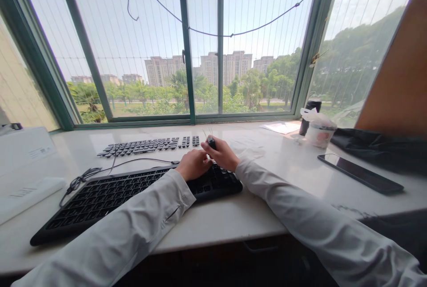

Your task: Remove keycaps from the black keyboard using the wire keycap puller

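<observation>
My right hand (224, 153) is closed around a small black-handled keycap puller (211, 143), whose thin wires point up and away from me. Right beside it, my left hand (192, 165) has its fingers bent together, touching or nearly touching the right fingers; whatever they pinch is hidden. Both hands are over the right part of a black keyboard (110, 198) lying at a slant. Most of its visible key positions are bare sockets, while some caps remain near the right end. Behind it, loose black keycaps (143, 145) lie in keyboard-like rows.
A coiled cable (82, 177) lies behind the keyboard. At left are a white box (25, 149) and a white power strip (30, 198). A phone (360, 173), a bagged cup (318, 133), a dark bottle (308, 116) and black cloth (376, 149) lie or stand at right.
</observation>
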{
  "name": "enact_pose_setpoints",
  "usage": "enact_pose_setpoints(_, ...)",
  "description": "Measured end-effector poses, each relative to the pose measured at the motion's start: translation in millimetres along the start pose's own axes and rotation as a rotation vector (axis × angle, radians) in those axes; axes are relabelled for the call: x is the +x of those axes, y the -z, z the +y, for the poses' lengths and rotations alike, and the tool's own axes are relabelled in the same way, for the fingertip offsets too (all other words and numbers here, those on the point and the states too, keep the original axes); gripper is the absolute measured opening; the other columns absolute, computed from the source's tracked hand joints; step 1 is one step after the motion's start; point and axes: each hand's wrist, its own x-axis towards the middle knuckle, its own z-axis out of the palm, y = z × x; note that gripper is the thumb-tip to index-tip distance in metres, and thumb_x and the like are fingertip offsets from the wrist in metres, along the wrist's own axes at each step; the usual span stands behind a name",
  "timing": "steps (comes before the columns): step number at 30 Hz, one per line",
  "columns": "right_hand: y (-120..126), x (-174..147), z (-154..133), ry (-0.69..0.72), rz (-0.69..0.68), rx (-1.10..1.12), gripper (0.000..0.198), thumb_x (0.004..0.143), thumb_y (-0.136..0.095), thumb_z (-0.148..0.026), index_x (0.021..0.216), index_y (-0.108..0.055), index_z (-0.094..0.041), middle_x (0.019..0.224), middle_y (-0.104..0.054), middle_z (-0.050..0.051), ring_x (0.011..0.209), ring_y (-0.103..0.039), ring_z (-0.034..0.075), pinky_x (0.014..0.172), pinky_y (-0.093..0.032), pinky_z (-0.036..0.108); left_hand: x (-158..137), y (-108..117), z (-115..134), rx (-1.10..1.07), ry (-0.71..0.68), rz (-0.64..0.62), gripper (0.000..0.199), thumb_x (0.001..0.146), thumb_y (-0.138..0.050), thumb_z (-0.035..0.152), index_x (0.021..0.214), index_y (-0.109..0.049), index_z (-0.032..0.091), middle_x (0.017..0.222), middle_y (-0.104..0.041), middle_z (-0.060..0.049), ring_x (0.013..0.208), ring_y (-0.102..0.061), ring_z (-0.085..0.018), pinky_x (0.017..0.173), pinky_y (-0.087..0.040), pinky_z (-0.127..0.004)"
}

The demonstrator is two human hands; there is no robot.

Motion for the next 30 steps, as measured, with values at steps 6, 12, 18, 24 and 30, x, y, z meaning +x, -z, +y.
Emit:
enact_pose_setpoints(6, 0.2, 0.1, 0.1, 0.032, -0.005, -0.072, 0.03, 0.09, -0.045, -0.045, 0.072, -0.043, -0.021, 0.062, -0.049, -0.004, 0.061, -0.045, 0.012, 0.06, -0.036, 0.025, 0.5, 0.6, 1.3, 0.021, 0.027, -0.012, 0.026, 0.084, -0.049, 0.036, 0.093, -0.068, 0.021, 0.088, -0.072, -0.007, 0.083, -0.066, -0.023, 0.068, -0.045, -0.028)
enact_pose_setpoints(12, 0.9, 0.0, 8.4, -0.134, 0.01, 0.191, 0.033, 0.089, -0.045, -0.052, 0.074, -0.042, -0.022, 0.05, -0.046, -0.006, 0.045, -0.043, 0.01, 0.047, -0.035, 0.023, -3.0, 7.3, 3.8, -0.036, -0.003, -0.001, 0.022, 0.084, -0.051, 0.034, 0.099, -0.066, 0.029, 0.085, -0.072, 0.001, 0.079, -0.066, -0.02, 0.065, -0.044, -0.027)
enact_pose_setpoints(18, 2.4, -1.2, 7.1, -0.138, 0.02, 0.223, 0.037, 0.085, -0.048, -0.056, 0.073, -0.043, -0.022, 0.052, -0.045, -0.006, 0.047, -0.043, 0.01, 0.047, -0.036, 0.023, -3.1, 12.1, 5.9, -0.039, 0.115, -0.003, 0.019, 0.084, -0.052, 0.039, 0.093, -0.065, 0.028, 0.086, -0.071, 0.002, 0.08, -0.066, -0.019, 0.068, -0.045, -0.027)
enact_pose_setpoints(24, 1.8, -1.1, 4.6, -0.087, -0.004, 0.113, 0.035, 0.086, -0.049, -0.054, 0.072, -0.045, -0.021, 0.06, -0.048, -0.003, 0.055, -0.045, 0.012, 0.052, -0.039, 0.025, -4.1, 13.4, 7.6, -0.024, 0.144, -0.011, 0.023, 0.083, -0.051, 0.04, 0.092, -0.067, 0.027, 0.087, -0.072, -0.001, 0.081, -0.066, -0.02, 0.07, -0.047, -0.029)
enact_pose_setpoints(30, -1.6, -1.3, 5.6, -0.059, -0.009, 0.027, 0.032, 0.09, -0.045, -0.05, 0.075, -0.044, -0.021, 0.06, -0.049, -0.003, 0.056, -0.045, 0.012, 0.054, -0.038, 0.025, -3.5, 9.8, 5.4, -0.013, 0.126, 0.016, 0.024, 0.082, -0.05, 0.039, 0.093, -0.068, 0.027, 0.087, -0.072, -0.002, 0.083, -0.066, -0.022, 0.072, -0.049, -0.031)
